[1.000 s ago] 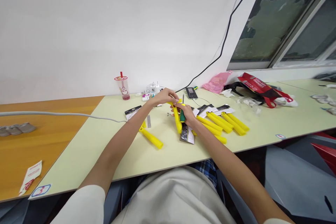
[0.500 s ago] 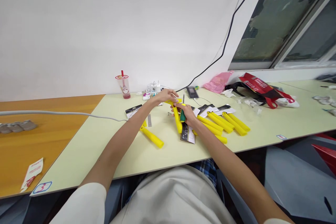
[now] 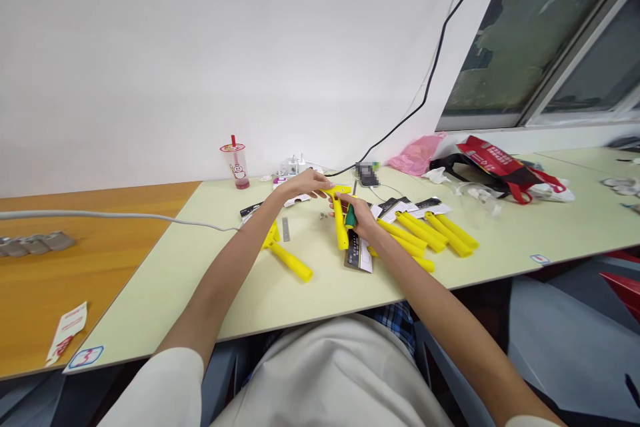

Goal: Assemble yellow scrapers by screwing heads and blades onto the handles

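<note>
My left hand (image 3: 311,183) is closed at the left end of the head of a yellow T-shaped plastic scraper (image 3: 340,220), held just above the table. My right hand (image 3: 361,215) wraps round a screwdriver (image 3: 351,217) with a green handle, its shaft pointing up and away. The right thumb and fingertips also press on the scraper near its neck. Under my left forearm lies a second yellow scraper (image 3: 291,261). Beside it rests a flat metal blade (image 3: 285,229). Tiny metal pieces (image 3: 323,216), too small to name, lie left of the held scraper.
Several yellow handles (image 3: 421,232) and black-and-white cards (image 3: 359,255) lie to the right. A cup with a red straw (image 3: 239,167), white chargers (image 3: 294,165) and a phone (image 3: 369,177) stand or lie near the wall. Farther right are a pink plastic bag (image 3: 416,153) and a red bag (image 3: 495,163).
The screwdriver has tilted, and its tip has moved off the scraper head to the right. The left hand has slid slightly left, and more of the scraper head shows.
</note>
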Action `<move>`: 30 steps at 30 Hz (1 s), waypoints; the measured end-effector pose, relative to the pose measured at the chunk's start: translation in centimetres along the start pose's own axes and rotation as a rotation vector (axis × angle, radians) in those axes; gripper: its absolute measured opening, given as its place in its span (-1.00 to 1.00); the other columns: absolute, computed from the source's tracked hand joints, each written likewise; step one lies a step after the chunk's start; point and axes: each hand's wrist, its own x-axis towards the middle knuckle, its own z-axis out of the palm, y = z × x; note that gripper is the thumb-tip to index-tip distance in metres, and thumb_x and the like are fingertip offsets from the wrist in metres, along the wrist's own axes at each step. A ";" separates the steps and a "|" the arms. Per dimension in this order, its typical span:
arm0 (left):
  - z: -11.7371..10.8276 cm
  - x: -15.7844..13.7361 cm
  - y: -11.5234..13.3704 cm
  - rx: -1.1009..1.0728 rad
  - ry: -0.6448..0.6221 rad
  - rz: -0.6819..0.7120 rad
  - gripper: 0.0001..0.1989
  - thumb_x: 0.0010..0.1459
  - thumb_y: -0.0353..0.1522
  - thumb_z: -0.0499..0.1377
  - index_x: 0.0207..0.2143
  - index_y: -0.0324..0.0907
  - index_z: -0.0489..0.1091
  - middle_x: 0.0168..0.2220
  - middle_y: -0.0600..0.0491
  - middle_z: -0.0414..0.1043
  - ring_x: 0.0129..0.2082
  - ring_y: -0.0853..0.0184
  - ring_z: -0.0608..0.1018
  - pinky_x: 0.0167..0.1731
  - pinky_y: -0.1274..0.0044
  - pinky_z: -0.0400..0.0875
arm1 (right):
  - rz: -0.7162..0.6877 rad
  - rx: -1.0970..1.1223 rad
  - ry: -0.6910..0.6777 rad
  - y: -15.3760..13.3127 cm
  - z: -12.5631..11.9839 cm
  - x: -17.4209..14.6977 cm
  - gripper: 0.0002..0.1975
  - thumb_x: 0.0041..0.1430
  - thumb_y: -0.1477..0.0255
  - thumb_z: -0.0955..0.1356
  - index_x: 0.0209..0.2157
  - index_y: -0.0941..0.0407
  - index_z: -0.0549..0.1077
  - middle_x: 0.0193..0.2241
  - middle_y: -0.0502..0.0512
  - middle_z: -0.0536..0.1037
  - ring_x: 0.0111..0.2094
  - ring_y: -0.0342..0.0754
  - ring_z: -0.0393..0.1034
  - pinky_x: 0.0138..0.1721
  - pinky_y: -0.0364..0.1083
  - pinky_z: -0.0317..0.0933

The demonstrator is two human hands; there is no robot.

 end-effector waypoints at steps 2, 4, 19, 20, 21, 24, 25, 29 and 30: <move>0.0 0.0 -0.1 -0.018 0.013 -0.019 -0.39 0.07 0.12 0.47 -0.06 -0.17 0.71 -0.14 -0.18 0.75 -0.06 0.15 0.76 -0.17 0.49 0.53 | -0.004 0.006 0.004 0.0 0.0 0.0 -0.95 0.29 0.50 0.51 -0.22 0.16 0.59 -0.29 0.14 0.71 -0.34 -0.03 0.61 -0.34 -0.07 0.67; 0.0 -0.1 0.0 -0.045 0.007 -0.028 -0.42 0.06 0.10 0.49 -0.09 -0.17 0.71 -0.15 -0.19 0.75 -0.08 0.17 0.77 -0.19 0.51 0.54 | -0.005 0.008 0.002 0.0 -0.1 0.1 -0.93 0.28 0.50 0.52 -0.22 0.15 0.59 -0.30 0.14 0.71 -0.35 -0.03 0.61 -0.34 -0.07 0.67; -1.3 -0.2 0.2 -0.306 0.255 -0.112 -0.61 0.11 -0.11 0.55 -0.26 -0.26 0.65 -0.25 -0.27 0.75 -0.22 0.12 0.80 -0.16 0.46 0.68 | -0.077 -0.044 0.076 0.2 -0.5 0.7 -0.50 0.35 -0.09 0.50 -0.21 0.10 0.56 -0.20 0.24 0.75 -0.24 0.06 0.70 -0.37 -0.07 0.60; -1.7 -0.4 0.3 -0.316 0.279 -0.104 -0.60 0.10 -0.11 0.55 -0.27 -0.26 0.63 -0.25 -0.27 0.75 -0.21 0.12 0.80 -0.15 0.46 0.68 | -0.110 -0.045 0.107 0.2 -0.6 0.8 -0.49 0.34 -0.12 0.49 -0.22 0.09 0.55 -0.20 0.23 0.75 -0.26 0.05 0.69 -0.40 -0.09 0.58; -2.2 -0.6 0.4 -0.322 0.299 -0.098 -0.60 0.10 -0.11 0.56 -0.28 -0.25 0.62 -0.25 -0.26 0.75 -0.21 0.13 0.80 -0.13 0.47 0.68 | -0.147 -0.039 0.135 0.2 -0.7 0.9 -0.47 0.33 -0.14 0.49 -0.23 0.08 0.54 -0.21 0.21 0.75 -0.30 0.02 0.67 -0.41 -0.09 0.57; -3.4 -1.2 1.0 -0.336 0.348 -0.069 -0.59 0.10 -0.11 0.57 -0.28 -0.24 0.60 -0.26 -0.24 0.75 -0.18 0.13 0.81 -0.12 0.48 0.68 | -0.246 -0.019 0.212 0.2 -1.2 1.2 -0.44 0.29 -0.19 0.49 -0.25 0.06 0.49 -0.44 0.03 0.61 -0.53 -0.10 0.49 -0.50 -0.12 0.49; -3.8 -1.5 1.2 -0.341 0.363 -0.055 -0.59 0.10 -0.11 0.57 -0.27 -0.24 0.60 -0.25 -0.24 0.75 -0.18 0.12 0.81 -0.12 0.47 0.69 | -0.266 -0.017 0.230 0.2 -1.4 1.4 -0.44 0.28 -0.19 0.49 -0.25 0.05 0.46 -0.53 -0.07 0.50 -0.61 -0.15 0.37 -0.56 -0.15 0.43; -5.2 -2.3 1.9 -0.330 0.387 -0.017 -0.59 0.12 -0.11 0.56 -0.22 -0.26 0.64 -0.20 -0.25 0.75 -0.19 0.12 0.81 -0.13 0.46 0.70 | -0.250 -0.014 0.237 0.1 -2.1 2.4 -0.49 0.33 -0.14 0.44 -0.27 -0.01 0.29 -0.59 -0.22 0.22 -0.67 -0.20 0.18 -0.66 -0.20 0.23; -5.5 -2.5 2.0 -0.317 0.386 -0.013 -0.59 0.11 -0.11 0.56 -0.22 -0.26 0.64 -0.20 -0.25 0.75 -0.20 0.12 0.81 -0.14 0.46 0.70 | -0.235 -0.023 0.234 0.1 -2.3 2.7 -0.51 0.35 -0.10 0.43 -0.29 -0.01 0.25 -0.57 -0.21 0.25 -0.65 -0.19 0.22 -0.65 -0.20 0.25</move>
